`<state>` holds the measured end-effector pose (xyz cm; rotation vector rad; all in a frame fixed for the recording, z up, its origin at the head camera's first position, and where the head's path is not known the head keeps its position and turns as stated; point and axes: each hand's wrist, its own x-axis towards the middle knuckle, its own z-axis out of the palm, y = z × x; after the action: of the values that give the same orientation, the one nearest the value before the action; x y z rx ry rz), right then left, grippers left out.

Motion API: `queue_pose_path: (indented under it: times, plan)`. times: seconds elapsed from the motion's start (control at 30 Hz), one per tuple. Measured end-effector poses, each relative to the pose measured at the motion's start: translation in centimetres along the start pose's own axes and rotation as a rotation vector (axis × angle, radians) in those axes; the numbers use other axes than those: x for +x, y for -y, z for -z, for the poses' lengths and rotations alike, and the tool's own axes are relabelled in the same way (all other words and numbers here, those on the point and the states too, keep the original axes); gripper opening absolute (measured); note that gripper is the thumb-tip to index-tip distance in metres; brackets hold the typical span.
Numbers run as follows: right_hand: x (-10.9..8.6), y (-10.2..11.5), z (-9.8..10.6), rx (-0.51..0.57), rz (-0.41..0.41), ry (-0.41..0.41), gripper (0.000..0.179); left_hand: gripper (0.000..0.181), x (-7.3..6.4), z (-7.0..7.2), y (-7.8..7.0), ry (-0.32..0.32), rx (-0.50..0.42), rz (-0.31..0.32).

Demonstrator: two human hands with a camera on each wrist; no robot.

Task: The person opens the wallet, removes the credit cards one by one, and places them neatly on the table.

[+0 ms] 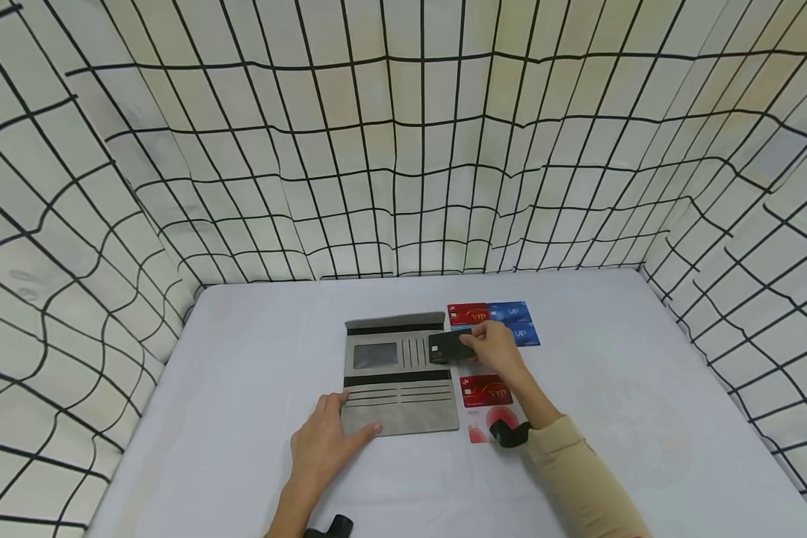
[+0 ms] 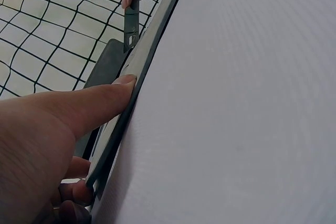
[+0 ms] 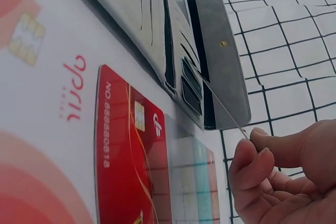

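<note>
A grey wallet (image 1: 400, 411) lies unfolded on the white-covered table, showing card slots and a clear window. My left hand (image 1: 323, 441) holds its near left corner; the thumb (image 2: 113, 100) lies over the near edge and the other fingers curl at the left side. Between thumb and fingers, my right hand (image 1: 498, 347) pinches a black card (image 1: 449, 346) by its right end. The card's far end meets the slots at the wallet's right side, and in the right wrist view the card (image 3: 223, 106) appears edge-on, slanting from the slots to the fingertips.
Right of the wallet lie a red VIP card (image 1: 486, 391) and a white-and-pink card (image 1: 477, 426), partly under the right wrist's black mount (image 1: 509, 433). Farther back are another red card (image 1: 467, 313) and blue VIP cards (image 1: 509, 311). Black-gridded white walls (image 1: 403, 149) border the table.
</note>
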<state>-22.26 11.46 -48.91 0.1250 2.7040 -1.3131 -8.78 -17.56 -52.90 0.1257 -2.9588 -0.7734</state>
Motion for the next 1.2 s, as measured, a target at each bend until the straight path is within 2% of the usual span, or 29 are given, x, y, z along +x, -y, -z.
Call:
queue_pose_path:
  times: [0.27,0.77,1.2]
  plan:
    - [-0.4,-0.8,1.1,0.011,0.016,-0.067,0.029,0.082,0.0,0.0,0.0,0.007,0.008,0.010]
    - [-0.8,-3.3,3.2,0.042,0.036,-0.117,0.034,0.081,0.0,0.0,-0.1,0.012,0.011,0.018]
    - [-1.0,-5.6,5.8,0.047,-0.046,-0.150,0.034,0.082,0.2,-0.2,0.1,0.007,0.013,0.008]
